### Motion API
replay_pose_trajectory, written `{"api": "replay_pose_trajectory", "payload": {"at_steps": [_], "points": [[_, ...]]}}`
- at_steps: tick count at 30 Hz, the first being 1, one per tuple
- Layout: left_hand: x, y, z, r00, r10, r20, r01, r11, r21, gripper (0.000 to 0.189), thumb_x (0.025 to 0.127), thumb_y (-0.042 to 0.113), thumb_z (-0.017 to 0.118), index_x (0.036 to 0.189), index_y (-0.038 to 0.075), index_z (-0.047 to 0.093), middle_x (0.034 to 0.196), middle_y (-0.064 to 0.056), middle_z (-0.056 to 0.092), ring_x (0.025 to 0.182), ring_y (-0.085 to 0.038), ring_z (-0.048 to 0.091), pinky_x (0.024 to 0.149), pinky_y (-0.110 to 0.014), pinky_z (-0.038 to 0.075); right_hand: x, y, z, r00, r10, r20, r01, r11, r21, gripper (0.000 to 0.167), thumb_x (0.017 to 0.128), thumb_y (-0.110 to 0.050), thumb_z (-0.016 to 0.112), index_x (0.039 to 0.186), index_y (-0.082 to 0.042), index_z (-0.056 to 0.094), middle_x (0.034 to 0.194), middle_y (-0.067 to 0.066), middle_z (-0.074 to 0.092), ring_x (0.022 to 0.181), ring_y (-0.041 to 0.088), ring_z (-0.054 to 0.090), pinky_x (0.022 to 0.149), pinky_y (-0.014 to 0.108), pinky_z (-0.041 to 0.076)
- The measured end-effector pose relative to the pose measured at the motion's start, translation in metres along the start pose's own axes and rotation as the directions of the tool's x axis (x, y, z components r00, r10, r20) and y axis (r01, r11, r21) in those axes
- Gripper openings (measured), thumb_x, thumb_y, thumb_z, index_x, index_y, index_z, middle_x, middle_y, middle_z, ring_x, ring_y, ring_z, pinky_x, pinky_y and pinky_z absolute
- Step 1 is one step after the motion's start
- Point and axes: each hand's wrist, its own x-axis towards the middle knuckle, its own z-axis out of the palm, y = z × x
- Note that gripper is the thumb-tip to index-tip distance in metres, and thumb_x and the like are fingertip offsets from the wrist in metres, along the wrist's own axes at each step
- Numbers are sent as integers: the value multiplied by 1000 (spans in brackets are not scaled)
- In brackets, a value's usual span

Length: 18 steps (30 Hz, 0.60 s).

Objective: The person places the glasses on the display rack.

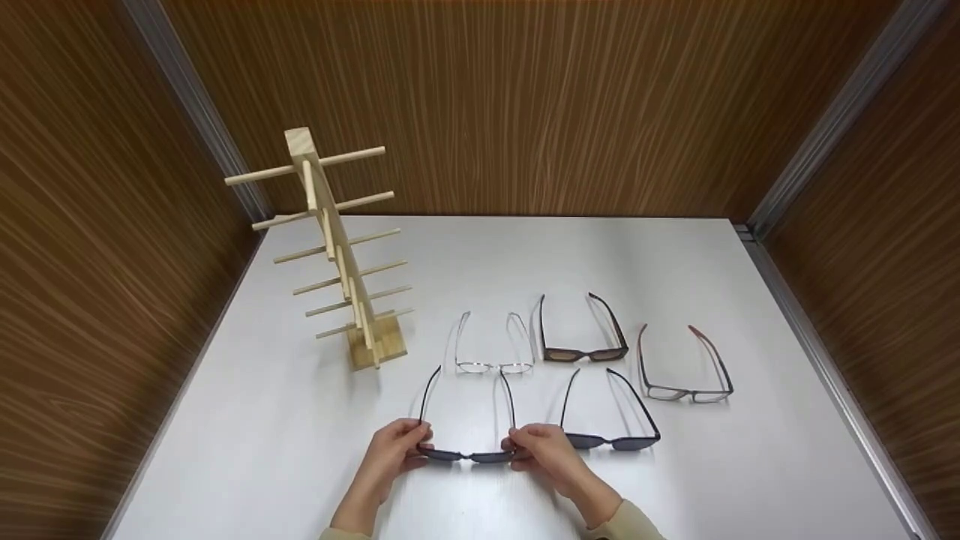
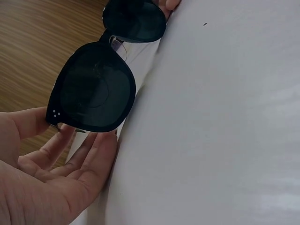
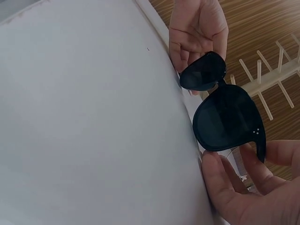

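Both hands hold one pair of black sunglasses (image 1: 491, 457) by its two outer corners, low over the front of the white table. The left hand (image 1: 397, 448) pinches the left hinge between thumb and fingers. At the opposite hinge, the right hand (image 1: 551, 456) pinches in the same way. The temples stand unfolded and point away from the person. In the left wrist view the dark lens (image 2: 96, 89) faces the camera, with small silver dots at its corner. The right wrist view shows the other lens (image 3: 227, 119) and the right thumb and fingers around the hinge.
A wooden peg rack (image 1: 330, 225) stands at the back left, its pegs sticking out sideways and forward. Right of the hands lie other black sunglasses (image 1: 634, 443). Behind are clear wire glasses (image 1: 495, 368), brown-lensed sunglasses (image 1: 585, 355) and grey-framed glasses (image 1: 686, 394). Wood-grain walls (image 1: 525, 105) enclose the table.
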Motion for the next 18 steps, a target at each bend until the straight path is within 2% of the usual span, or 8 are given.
{"api": "replay_pose_trajectory", "payload": {"at_steps": [8, 18], "points": [[-3, 3, -1, 999, -28, -34, 28, 1000, -3, 38, 88, 30, 64, 109, -2, 58, 93, -8, 65, 75, -18, 64, 67, -36, 54, -1, -5, 2, 1000, 6, -2, -6, 1000, -18, 27, 92, -21, 57, 93, 6, 63, 90, 11, 67, 73, 15, 64, 62, 29, 54], [-9, 11, -1, 997, -42, -62, 43, 999, 9, 43, 90, 33, 62, 116, 0, 57, 96, -8, 66, 75, -19, 65, 68, -40, 55, -4, -13, 4, 1000, -7, 5, 7, 1000, 25, 30, 92, -25, 58, 95, 5, 64, 88, 9, 66, 69, 18, 65, 61, 31, 55]]}}
